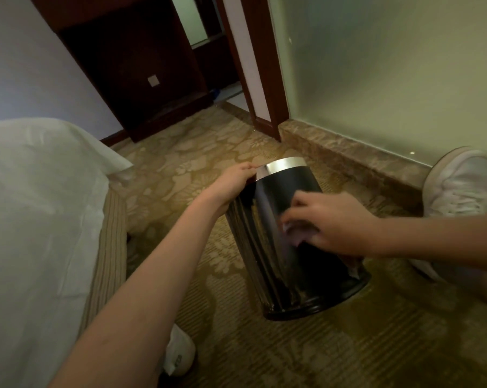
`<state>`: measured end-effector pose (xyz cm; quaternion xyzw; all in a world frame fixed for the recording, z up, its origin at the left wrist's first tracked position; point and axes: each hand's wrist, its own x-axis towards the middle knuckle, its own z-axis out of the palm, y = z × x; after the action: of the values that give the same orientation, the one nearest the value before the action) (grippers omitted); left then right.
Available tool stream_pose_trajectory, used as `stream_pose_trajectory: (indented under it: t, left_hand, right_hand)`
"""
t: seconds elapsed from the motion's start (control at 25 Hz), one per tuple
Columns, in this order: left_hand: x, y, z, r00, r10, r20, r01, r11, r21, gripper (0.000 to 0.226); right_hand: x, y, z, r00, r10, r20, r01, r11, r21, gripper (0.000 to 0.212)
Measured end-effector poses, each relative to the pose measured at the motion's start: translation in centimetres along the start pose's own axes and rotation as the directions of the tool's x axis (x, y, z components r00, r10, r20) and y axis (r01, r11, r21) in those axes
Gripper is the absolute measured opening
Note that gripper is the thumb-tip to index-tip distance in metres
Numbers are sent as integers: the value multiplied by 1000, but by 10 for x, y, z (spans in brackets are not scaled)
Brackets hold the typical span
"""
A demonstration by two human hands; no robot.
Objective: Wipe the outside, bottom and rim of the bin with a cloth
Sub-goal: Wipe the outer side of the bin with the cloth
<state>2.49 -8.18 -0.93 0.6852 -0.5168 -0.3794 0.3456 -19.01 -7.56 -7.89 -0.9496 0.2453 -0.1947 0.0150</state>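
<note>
Gripping chrome rim (pixel 282 163) with left hand (pixel 236 177) to steady tilted black bin (pixel 278 261); clutching pale cloth (pixel 296 233) against its side with right hand (pixel 329 222).

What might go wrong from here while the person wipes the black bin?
1. The left hand holds the black cylindrical bin only at its silver metal rim; this grip may slip and the bin may topple onto the patterned carpet.
2. The pale cloth is mostly covered by the right hand, so bare fingers may smear the shiny side.
</note>
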Motion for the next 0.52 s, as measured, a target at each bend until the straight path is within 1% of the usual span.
stream_pose_trajectory:
  t: [0.08, 0.12, 0.16, 0.2, 0.24, 0.28, 0.32, 0.36, 0.4, 0.44, 0.52]
  left_hand:
    - [1, -1, 1, 1000, -13, -14, 14, 998, 64, 30]
    - [1, 0, 2, 1000, -8, -22, 10, 996, 84, 29]
    - [1, 0, 3, 1000, 4, -28, -2, 996, 92, 29]
    - [1, 1, 4, 1000, 17, -26, -15, 996, 92, 29]
    - [0, 2, 6, 999, 29, -19, -27, 995, 94, 29]
    - [-1, 2, 8, 999, 40, -11, -39, 994, 98, 30]
    - [-1, 3, 9, 999, 52, -6, -51, 993, 107, 29]
    - [0, 3, 10, 998, 61, -8, -60, 992, 112, 29]
    - [1, 2, 11, 998, 65, -14, -63, 992, 107, 28]
    - [2, 2, 11, 998, 64, -15, -63, 994, 87, 27]
    - [3, 2, 8, 999, 50, -11, -50, 998, 26, 24]
  right_hand:
    - [-33, -10, 10, 981, -143, 132, 144, 990, 4, 34]
    - [-46, -12, 15, 964, -177, 198, 182, 983, -4, 37]
    - [-53, -13, 16, 947, -179, 265, 188, 982, -6, 39]
    - [-54, -13, 14, 935, -158, 319, 164, 986, 7, 39]
    - [-49, -12, 10, 916, -122, 382, 118, 992, 35, 38]
    - [-40, -13, 3, 886, -78, 458, 36, 994, 101, 37]
    - [-30, -11, -4, 860, -32, 509, -96, 970, 224, 35]
    - [-17, -8, -13, 851, 14, 525, -241, 898, 368, 32]
    - [-3, -3, -23, 858, 74, 508, -355, 801, 483, 26]
    - [13, 3, -35, 873, 145, 466, -414, 725, 550, 21]
    - [43, 11, -59, 896, 278, 346, -439, 671, 598, 18]
